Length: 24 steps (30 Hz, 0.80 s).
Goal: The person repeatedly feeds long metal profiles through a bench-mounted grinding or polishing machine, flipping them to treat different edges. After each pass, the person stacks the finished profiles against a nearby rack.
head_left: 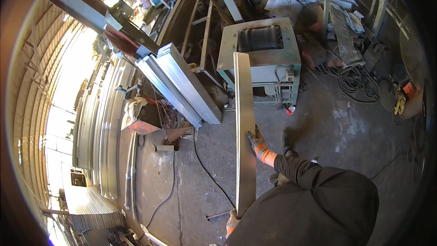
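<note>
A long, straight metal channel (246, 155), grey with a bright left edge, runs lengthwise before me from near my body toward the far machine. My right hand (257, 146), in a grey and orange glove, is closed on its right side about halfway along; some fingertips are hidden. Lower down, my left hand (232, 223), in a similar glove, grips the near end, partly covered by my dark jacket (318, 205). Past the channel's far end, and partly behind it, stands a boxy greenish-grey machine (268, 74) with a dark roller in its top opening.
Stacked silver metal profiles (191, 82) lean at the left of the machine. Black cords (205, 164) cross the floor, and coiled cables (359, 86) lie at the right. My dark boot (287, 143) is on the concrete. A thin rod (218, 215) lies near my left hand.
</note>
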Motion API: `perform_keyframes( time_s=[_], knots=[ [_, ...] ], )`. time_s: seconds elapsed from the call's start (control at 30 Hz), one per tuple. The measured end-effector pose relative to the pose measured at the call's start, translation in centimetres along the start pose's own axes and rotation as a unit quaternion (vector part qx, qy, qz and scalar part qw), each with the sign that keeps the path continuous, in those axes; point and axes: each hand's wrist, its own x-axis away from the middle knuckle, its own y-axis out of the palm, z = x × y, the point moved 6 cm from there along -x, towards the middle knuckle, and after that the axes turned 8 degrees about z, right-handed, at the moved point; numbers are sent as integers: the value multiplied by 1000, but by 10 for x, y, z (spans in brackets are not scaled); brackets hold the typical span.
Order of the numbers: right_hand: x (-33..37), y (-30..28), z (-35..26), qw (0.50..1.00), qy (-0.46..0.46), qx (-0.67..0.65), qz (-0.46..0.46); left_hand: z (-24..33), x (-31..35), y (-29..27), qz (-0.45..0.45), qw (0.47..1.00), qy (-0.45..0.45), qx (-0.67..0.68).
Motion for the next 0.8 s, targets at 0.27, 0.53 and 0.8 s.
perform_keyframes(
  time_s=[0.27, 0.53, 0.8],
  knots=[
    [-59, -6, -109, 975, -98, 192, 57, 73, -58, -18, -17, 986, 136, 91],
    [-290, 29, -231, 785, -333, 517, 75, 323, -199, -25, -7, 963, 209, 167],
    [-637, 94, -256, 610, -411, 670, 103, 636, -381, 8, -69, 939, 212, 263]
  ],
)
